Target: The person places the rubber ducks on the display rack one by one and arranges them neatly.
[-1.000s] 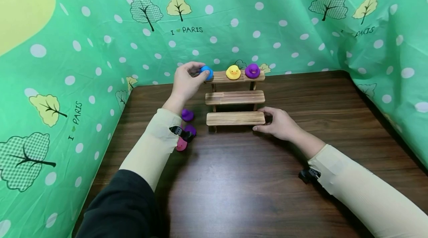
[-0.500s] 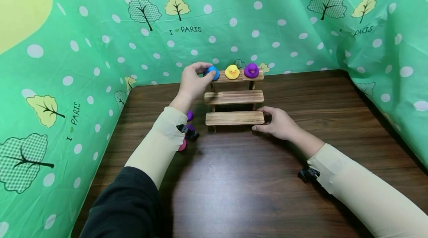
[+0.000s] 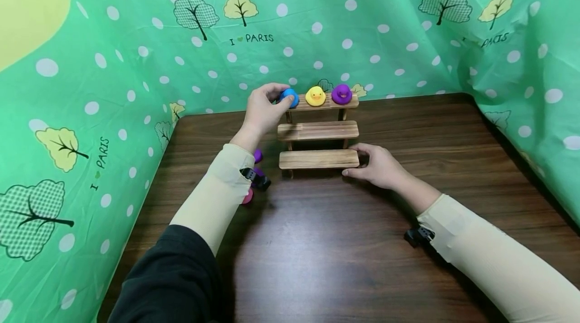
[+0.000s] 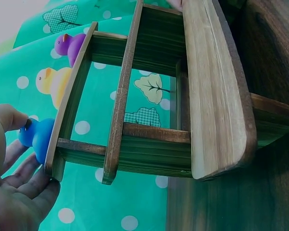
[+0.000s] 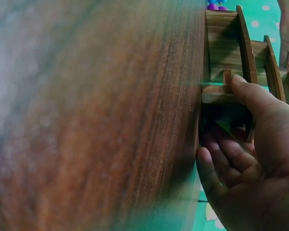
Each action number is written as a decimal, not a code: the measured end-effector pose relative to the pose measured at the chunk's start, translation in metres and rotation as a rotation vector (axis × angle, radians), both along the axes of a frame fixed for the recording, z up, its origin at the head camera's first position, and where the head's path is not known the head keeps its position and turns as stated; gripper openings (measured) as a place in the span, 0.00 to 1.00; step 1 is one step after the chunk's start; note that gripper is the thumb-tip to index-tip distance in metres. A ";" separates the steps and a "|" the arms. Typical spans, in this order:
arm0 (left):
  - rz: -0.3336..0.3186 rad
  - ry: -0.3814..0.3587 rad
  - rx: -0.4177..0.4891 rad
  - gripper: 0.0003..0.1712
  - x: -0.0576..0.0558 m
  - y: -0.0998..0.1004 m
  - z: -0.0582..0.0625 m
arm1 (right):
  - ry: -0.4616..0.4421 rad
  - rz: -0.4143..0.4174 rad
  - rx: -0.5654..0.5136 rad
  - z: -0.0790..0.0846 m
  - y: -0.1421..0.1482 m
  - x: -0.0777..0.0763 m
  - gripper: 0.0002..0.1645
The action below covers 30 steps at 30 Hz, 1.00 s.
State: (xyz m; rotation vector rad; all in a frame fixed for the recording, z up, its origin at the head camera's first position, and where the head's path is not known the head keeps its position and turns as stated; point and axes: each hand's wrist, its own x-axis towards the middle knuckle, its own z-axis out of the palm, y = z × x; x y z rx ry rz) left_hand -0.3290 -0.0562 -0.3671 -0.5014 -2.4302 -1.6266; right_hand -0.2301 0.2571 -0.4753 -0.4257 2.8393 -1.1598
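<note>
A three-tier wooden display stand (image 3: 318, 159) stands on the dark table. At the left end of its top tier sits a blue rubber duck (image 3: 291, 99); my left hand (image 3: 264, 111) pinches it. In the left wrist view the thumb meets the blue duck's head (image 4: 28, 132), while the other fingers reach behind it and along the shelf end. A yellow rubber duck (image 3: 315, 96) and a purple rubber duck (image 3: 342, 94) share that tier. My right hand (image 3: 379, 166) grips the right end of the bottom tier, thumb in front, as the right wrist view shows.
Beside the stand, partly hidden by my left forearm, lie two purple toys (image 3: 258, 155) and a pink toy (image 3: 247, 196) on the table (image 3: 308, 252). A green dotted cloth (image 3: 317, 25) rises behind the table and along its sides.
My left hand has moved the blue duck slightly right, farther onto the top tier, then stayed there. The right hand keeps its hold on the stand.
</note>
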 end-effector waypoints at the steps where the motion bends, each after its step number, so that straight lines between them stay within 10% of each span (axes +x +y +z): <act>1: -0.001 0.002 0.000 0.16 0.000 0.000 0.000 | 0.003 0.000 0.000 0.000 0.000 0.000 0.41; 18: -0.016 -0.019 0.063 0.23 0.002 -0.008 -0.002 | 0.005 -0.002 0.002 0.001 -0.001 0.001 0.40; 30: 0.026 0.004 0.071 0.20 0.012 -0.053 -0.011 | 0.014 0.001 0.003 0.001 0.000 0.001 0.41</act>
